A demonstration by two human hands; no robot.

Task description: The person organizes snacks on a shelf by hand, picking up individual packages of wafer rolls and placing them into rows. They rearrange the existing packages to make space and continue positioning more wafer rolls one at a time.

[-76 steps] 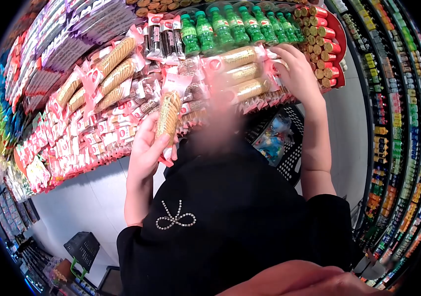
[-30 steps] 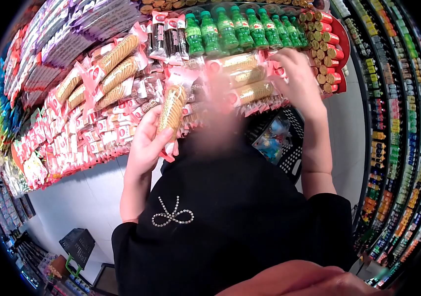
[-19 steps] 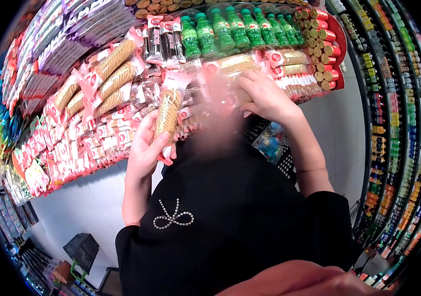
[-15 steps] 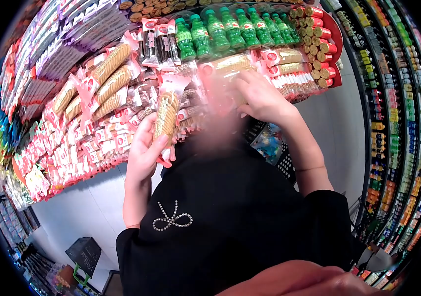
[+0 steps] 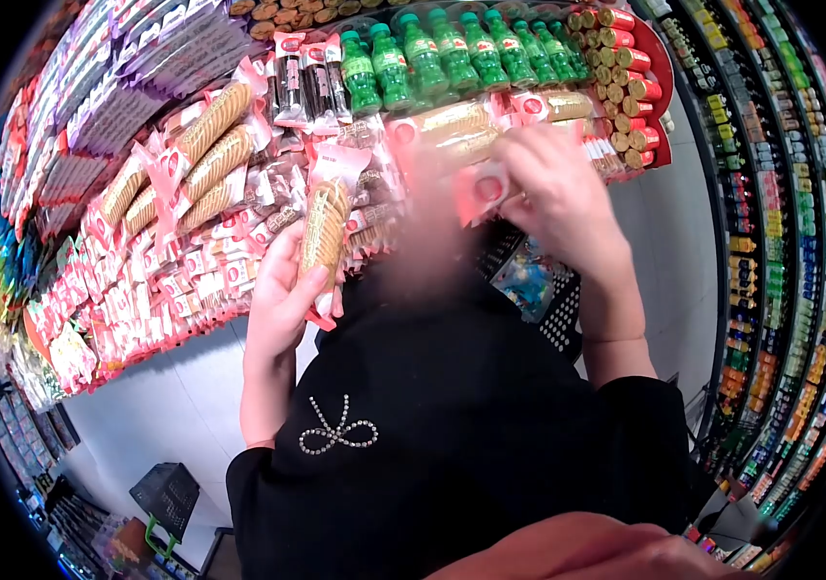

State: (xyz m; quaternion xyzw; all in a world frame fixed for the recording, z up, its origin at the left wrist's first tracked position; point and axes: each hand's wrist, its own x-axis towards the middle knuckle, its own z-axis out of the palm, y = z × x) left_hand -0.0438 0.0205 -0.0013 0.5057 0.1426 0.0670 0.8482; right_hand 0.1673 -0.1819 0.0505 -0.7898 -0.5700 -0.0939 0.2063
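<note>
My left hand [image 5: 280, 285] is closed around the lower end of a wrapped twisted pastry [image 5: 326, 227], which stands nearly upright over the display. My right hand [image 5: 553, 188] has its fingers pinched on a small pack with a red and clear wrapper [image 5: 487, 188]; part of that pack is behind the fingers. Just beyond the right hand lies a long wrapped golden pastry [image 5: 452, 130]. More wrapped twisted pastries [image 5: 210, 155] are piled to the left. A blurred patch in the middle of the view hides what is between my hands.
Green bottles [image 5: 423, 56] line the back of the display, beside dark wrapped bars [image 5: 311, 82]. Red and gold rolls [image 5: 637, 92] are stacked at its right end. A black basket [image 5: 560, 314] sits below the right hand. Another dark basket [image 5: 169, 495] is at lower left. Shelves [image 5: 781, 242] run along the right.
My right hand has drawn back toward the right from the long golden pastry, and the small red and clear pack now shows at its fingers. The left hand and its pastry have barely moved.
</note>
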